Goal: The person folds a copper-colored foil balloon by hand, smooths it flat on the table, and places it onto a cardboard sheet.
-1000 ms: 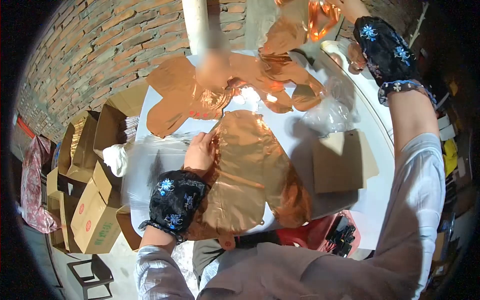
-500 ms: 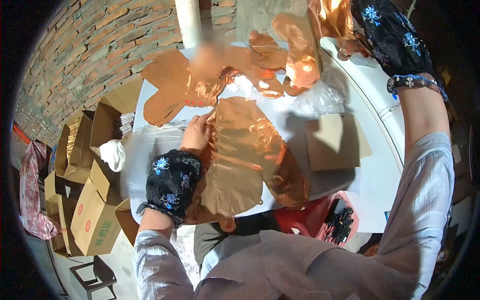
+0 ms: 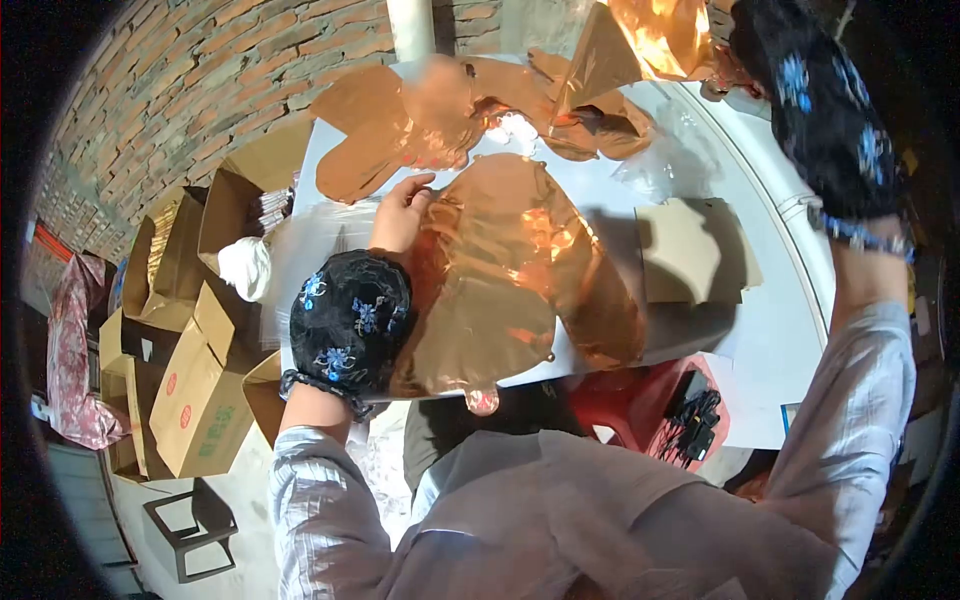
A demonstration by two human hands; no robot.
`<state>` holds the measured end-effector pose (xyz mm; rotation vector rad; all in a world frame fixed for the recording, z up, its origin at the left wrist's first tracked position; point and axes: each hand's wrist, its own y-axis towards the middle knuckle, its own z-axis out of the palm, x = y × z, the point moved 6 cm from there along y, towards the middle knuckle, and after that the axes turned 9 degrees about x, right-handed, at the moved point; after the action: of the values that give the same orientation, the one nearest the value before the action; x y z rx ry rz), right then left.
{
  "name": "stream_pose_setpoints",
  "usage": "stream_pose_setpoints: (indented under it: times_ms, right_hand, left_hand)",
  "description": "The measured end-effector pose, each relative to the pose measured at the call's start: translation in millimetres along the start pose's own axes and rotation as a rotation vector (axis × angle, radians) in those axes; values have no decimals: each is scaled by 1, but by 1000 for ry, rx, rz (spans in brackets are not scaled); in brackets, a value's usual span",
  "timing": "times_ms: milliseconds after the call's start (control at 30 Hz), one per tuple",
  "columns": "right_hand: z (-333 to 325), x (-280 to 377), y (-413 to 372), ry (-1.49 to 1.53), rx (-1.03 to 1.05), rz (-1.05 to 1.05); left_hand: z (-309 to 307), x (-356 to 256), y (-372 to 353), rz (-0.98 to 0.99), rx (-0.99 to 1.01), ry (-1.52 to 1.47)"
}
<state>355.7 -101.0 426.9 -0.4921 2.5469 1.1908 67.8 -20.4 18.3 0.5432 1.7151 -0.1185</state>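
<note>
A large copper-coloured foil balloon (image 3: 490, 290), flat and creased, lies on the white table (image 3: 770, 330) in front of me. My left hand (image 3: 402, 215) rests at its upper left edge, with thumb and forefinger apart. At the top right my right hand (image 3: 738, 75), partly in shadow, is closed on another shiny copper foil balloon (image 3: 665, 38), which is raised over the table's far side. The fingertips of this hand are hard to make out. More flat copper foil pieces (image 3: 360, 155) lie beyond the big balloon.
A cardboard piece (image 3: 690, 250) and crumpled clear plastic (image 3: 670, 165) lie on the right. Open cardboard boxes (image 3: 200, 390) stand left of the table, near a dark stool frame (image 3: 195, 535). A red stool (image 3: 620, 405) with black adapters (image 3: 690, 420) stands under the near edge.
The foil in my right hand has lifted and swung away from the tabletop pieces. My left forefinger and thumb have parted at the big balloon's edge. The whole view has shifted slightly.
</note>
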Motion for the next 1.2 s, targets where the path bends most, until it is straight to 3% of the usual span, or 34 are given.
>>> stream_pose_setpoints:
  times_ms: [33, 67, 167, 200, 233, 267, 333, 367, 400, 433, 467, 567, 667, 833, 933, 1033, 1133, 1200]
  right_hand:
    - [-10, 27, -12, 54, 4, -33]
    - [-9, 47, -24, 78, 188, 67]
    - [-4, 137, -87, 144, 40, -283]
    - [-4, 167, -112, 294, 168, -217]
    - [-5, 197, -135, 174, 130, -275]
    - [37, 236, -173, 69, 196, -357]
    - [19, 285, -208, 139, 80, -365]
    - [9, 310, -226, 173, 22, -370]
    - [13, 326, -244, 282, 125, -339]
    - [13, 338, -256, 297, 157, -331]
    - [11, 347, -265, 312, 189, -320]
    - [5, 359, -278, 301, 212, -285]
    - [4, 359, -284, 308, 229, -253]
    - [8, 352, -290, 408, 188, -184]
    - [2, 349, -296, 418, 175, -160]
    - [-1, 354, -306, 403, 112, -165]
    - [-2, 358, -309, 438, 145, -161]
    - [-5, 358, -308, 482, 220, -145]
  left_hand:
    - [2, -11, -12, -31, 52, -50]
    - [5, -21, -25, -112, 70, -145]
    - [21, -36, -63, -344, 135, -411]
    - [30, -40, -76, -378, 153, -538]
    - [40, -45, -90, -414, 171, -666]
    - [50, -51, -100, -446, 190, -795]
    - [67, -70, -119, -551, 317, -935]
    - [71, -62, -125, -623, 266, -985]
    - [63, -32, -122, -662, 406, -935]
    - [68, -37, -121, -636, 330, -867]
    - [72, -43, -122, -612, 256, -797]
    - [82, -24, -122, -779, 347, -755]
    - [83, -26, -109, -553, 339, -541]
    - [91, -29, -97, -421, 494, -543]
    - [85, -47, -110, -502, 351, -298]
    - [80, -58, -126, -398, 253, -292]
    - [76, -48, -127, -290, 282, -181]
    - [78, -39, -127, -368, 265, -377]
